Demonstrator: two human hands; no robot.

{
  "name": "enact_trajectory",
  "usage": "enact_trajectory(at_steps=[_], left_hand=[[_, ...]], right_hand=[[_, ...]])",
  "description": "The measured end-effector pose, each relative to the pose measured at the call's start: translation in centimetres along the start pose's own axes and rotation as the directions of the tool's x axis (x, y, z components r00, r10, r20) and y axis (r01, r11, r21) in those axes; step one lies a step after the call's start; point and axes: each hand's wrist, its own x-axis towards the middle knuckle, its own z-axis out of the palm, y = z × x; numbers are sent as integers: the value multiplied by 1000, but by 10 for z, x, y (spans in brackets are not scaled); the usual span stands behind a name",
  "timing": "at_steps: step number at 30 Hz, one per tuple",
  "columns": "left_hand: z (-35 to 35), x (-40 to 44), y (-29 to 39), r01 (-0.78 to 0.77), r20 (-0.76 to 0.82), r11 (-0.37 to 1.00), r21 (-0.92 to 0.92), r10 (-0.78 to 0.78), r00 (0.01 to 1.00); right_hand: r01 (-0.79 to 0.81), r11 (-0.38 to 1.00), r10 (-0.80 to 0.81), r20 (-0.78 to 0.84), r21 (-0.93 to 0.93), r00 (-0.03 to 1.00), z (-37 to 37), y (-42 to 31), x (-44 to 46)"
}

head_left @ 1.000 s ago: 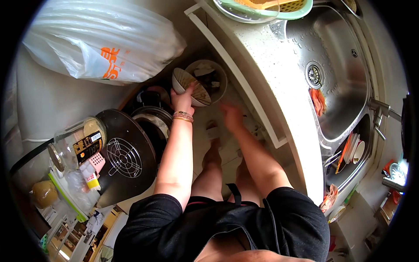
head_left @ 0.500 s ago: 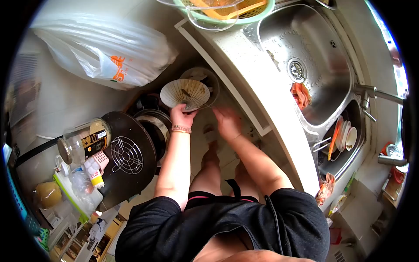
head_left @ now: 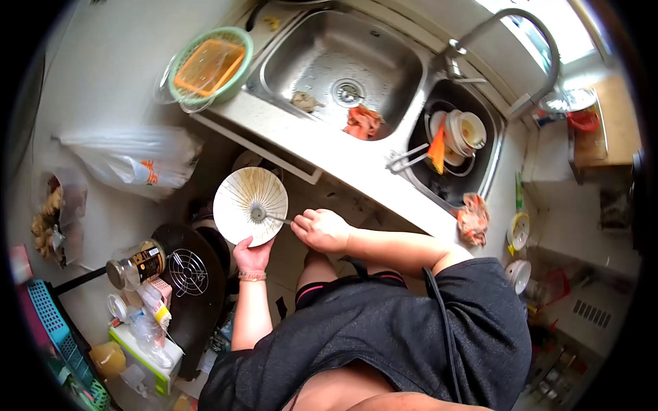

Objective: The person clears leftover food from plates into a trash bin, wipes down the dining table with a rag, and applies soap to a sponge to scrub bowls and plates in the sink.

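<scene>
A white ribbed bowl [head_left: 236,195] with brownish residue tilts toward me in front of the counter edge. My left hand [head_left: 252,255] grips its near rim from below. My right hand [head_left: 322,229], closed, holds the handle of a metal spoon [head_left: 277,218]. The spoon's round end rests against the middle of the bowl. Behind the bowl, a round container [head_left: 248,160] below the counter is mostly hidden.
A steel sink [head_left: 288,68] holds a reddish cloth [head_left: 363,122]. Stacked dishes [head_left: 460,133] fill the second basin beneath the faucet [head_left: 548,41]. A green basket [head_left: 243,58] stands on the counter. Left are a plastic bag [head_left: 130,157] and a dark round surface [head_left: 199,322] with a wire rack [head_left: 188,270].
My view has swung toward the sink. The bowl has come up from over the round container and now faces me more. My right hand has moved nearer, with the spoon now plainly visible.
</scene>
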Motion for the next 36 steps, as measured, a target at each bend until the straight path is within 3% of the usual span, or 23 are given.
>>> enact_trajectory(at_steps=[2,6,8,9,11,12,14,18,20,23,26,27,31,34,35,36], left_hand=[[22,-31,-1,10,-19,997,75,-9,1000],[83,-59,-11,43,212,930,364,-128,969],[123,-55,-26,47,276,883,467,-196,941],[142,-47,-38,78,273,867,492,-239,932],[187,-29,-75,129,277,819,560,-331,902],[209,-20,-101,144,284,786,601,-379,881],[241,3,-154,217,274,725,653,-493,826],[285,38,-258,367,96,636,679,-572,815],[299,51,-300,321,75,583,746,-553,830],[307,77,-346,309,53,582,752,-521,852],[312,97,-370,305,30,585,752,-492,870],[311,101,-374,313,20,577,754,-497,867],[304,122,-375,289,9,519,804,-498,867],[312,115,-366,199,32,444,874,-461,887],[316,117,-363,159,27,388,908,-433,901],[317,119,-358,121,24,328,937,-404,914]], right_hand=[[53,995,-54,9,83,999,-26,-5,-22],[110,981,-99,-75,161,992,-97,-4,-76],[27,975,13,-177,222,984,-136,2,-111],[-104,966,143,-154,236,978,-152,6,-132],[-244,962,272,-312,126,910,-171,22,-178],[-401,906,423,-338,136,841,-188,23,-201],[-588,803,577,-384,102,721,-190,36,-255],[-832,553,807,-278,46,521,-188,35,-344],[-888,460,880,-146,19,452,-174,30,-374],[-899,432,900,-36,-79,435,-163,21,-386],[-883,459,880,-86,-94,467,-134,30,-393],[-864,494,837,-218,-97,502,-129,31,-395],[-780,621,741,-381,75,553,-124,46,-399],[-744,431,900,-301,511,315,-126,61,-399],[-481,251,968,-207,840,143,-137,61,-388],[-343,171,983,-139,924,116,-131,77,-395]])
